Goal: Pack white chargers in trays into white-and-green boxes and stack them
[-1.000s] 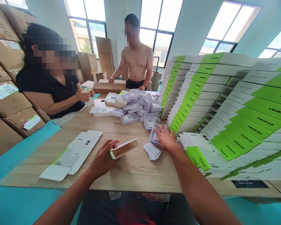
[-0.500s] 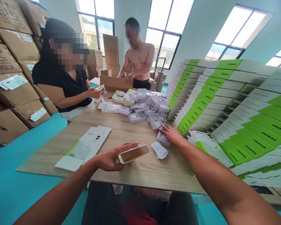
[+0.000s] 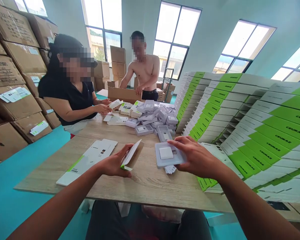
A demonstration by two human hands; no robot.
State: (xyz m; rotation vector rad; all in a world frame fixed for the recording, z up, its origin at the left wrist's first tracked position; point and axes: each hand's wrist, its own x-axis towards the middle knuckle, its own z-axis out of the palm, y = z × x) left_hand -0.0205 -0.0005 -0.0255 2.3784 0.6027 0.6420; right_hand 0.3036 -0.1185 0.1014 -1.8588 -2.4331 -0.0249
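Along the left of the pale wood-grain tabletop point(image 3: 145, 188), see flattened white cardboard packaging with a green stripe point(image 3: 90, 160). Beside it, with the left hand point(image 3: 112, 164), grip a tilted, open-ended white-and-green cardboard box point(image 3: 132, 155). Above partly hidden white printed cards point(image 3: 170, 170), clasp a translucent plastic case point(image 3: 173, 160) bearing a flat white block point(image 3: 166, 153), right side in the right hand point(image 3: 197, 155). Farther right, see tall stacks of white-and-green cartons point(image 3: 260, 128).

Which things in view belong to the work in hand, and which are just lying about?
Apparently part of the work:
open carton, in the left hand
clear tray with white piece, in the right hand
printed cards
piled trays
flat packaging
white-and-green boxes

Apparently just about:
brown boxes at left
metal rack behind
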